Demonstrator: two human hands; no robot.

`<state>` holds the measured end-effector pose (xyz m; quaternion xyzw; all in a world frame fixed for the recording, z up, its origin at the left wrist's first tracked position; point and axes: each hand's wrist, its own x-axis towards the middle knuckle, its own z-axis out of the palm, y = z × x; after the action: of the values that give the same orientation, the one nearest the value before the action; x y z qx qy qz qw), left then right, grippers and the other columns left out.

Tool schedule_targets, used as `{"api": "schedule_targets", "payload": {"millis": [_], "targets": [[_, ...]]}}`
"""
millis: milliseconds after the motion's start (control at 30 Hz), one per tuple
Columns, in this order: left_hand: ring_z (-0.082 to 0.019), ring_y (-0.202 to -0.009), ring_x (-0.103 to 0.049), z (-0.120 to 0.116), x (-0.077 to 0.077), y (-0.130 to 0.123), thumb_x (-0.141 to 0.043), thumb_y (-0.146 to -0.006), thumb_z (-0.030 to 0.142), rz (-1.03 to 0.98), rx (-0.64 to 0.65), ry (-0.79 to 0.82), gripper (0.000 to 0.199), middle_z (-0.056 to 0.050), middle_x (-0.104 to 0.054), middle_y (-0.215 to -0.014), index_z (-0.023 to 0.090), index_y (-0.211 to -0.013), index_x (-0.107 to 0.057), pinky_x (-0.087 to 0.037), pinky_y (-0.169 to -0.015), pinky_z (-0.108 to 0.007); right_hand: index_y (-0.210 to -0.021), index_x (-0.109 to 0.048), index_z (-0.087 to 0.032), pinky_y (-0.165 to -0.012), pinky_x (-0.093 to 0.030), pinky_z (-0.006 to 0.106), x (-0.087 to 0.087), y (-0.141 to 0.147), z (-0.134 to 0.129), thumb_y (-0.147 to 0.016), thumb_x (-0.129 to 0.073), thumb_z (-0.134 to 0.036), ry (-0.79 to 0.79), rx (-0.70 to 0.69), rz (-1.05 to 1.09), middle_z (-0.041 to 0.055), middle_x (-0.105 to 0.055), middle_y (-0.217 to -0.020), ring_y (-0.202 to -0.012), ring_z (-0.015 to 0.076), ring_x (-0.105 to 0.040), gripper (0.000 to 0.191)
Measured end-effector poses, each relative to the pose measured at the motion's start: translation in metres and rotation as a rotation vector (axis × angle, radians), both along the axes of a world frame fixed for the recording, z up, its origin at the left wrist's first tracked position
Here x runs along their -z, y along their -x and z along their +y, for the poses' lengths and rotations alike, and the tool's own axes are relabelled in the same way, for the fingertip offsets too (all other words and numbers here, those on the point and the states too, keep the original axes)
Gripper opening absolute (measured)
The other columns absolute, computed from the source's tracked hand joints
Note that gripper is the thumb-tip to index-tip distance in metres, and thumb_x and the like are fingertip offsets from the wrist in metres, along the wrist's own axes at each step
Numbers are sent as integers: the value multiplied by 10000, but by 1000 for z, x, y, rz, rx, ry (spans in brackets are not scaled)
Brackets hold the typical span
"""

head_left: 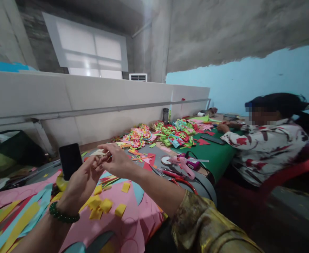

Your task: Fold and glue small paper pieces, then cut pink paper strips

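Above the table's near left, my left hand and my right hand meet, fingertips pinched together. A small pale cream piece shows at the fingertips; its kind is too unclear to name, and the fingers hide part of it. Just behind my left hand a dark smartphone stands propped upright. Below the hands, small yellow felt pieces lie scattered on a pink sheet marked with circles. Thin coloured strips rest close beneath my fingers.
Scissors with red handles and a pink glue gun lie right of my forearm. Colourful felt pieces are heaped along the back. Long felt strips lie at lower left. A co-worker sits at the right by a green mat.
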<state>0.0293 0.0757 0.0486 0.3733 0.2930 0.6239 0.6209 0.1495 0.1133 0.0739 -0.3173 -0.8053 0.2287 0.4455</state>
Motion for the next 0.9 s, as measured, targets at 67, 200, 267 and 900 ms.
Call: {"api": "schedule_targets", "payload": {"millis": [67, 200, 267, 900], "targets": [[-119, -703, -628, -9, -16, -4, -453, -887, 275, -126, 32, 34, 255, -39, -688, -779, 164, -818, -672, -513, -672, -209, -1212, -547, -179, -742, -480, 259, 4, 3, 2, -620, -736, -150, 88, -18, 75, 60, -611, -1067, -904, 154, -581, 622], [-205, -874, -651, -24, -25, -5, -421, -881, 418, -206, 114, 67, 417, -111, -712, -945, 120, -1007, -682, -542, -764, -304, -910, -683, -152, -610, -492, 231, 9, 3, 8, -654, -726, -227, 375, -208, 136, 9, -674, -759, -690, 132, -611, 270], [-230, -988, -631, -27, -21, -1, -503, -837, 398, -150, 153, 79, 393, -122, -700, -1053, 118, -1052, -675, -532, -820, -308, -788, -703, -138, -590, -484, 214, 9, -1, 12, -674, -700, -202, 406, -271, 140, 0, -676, -693, -644, 115, -608, 131], [-208, -881, -661, -29, -14, 1, -780, -644, 206, 471, 243, -113, 318, -92, -724, -943, 168, -954, -722, -521, -791, -267, -984, -628, -141, -785, -535, 303, -10, -27, -35, -781, -542, -65, 362, -420, 261, 49, -714, -884, -845, 140, -679, 234]]}}
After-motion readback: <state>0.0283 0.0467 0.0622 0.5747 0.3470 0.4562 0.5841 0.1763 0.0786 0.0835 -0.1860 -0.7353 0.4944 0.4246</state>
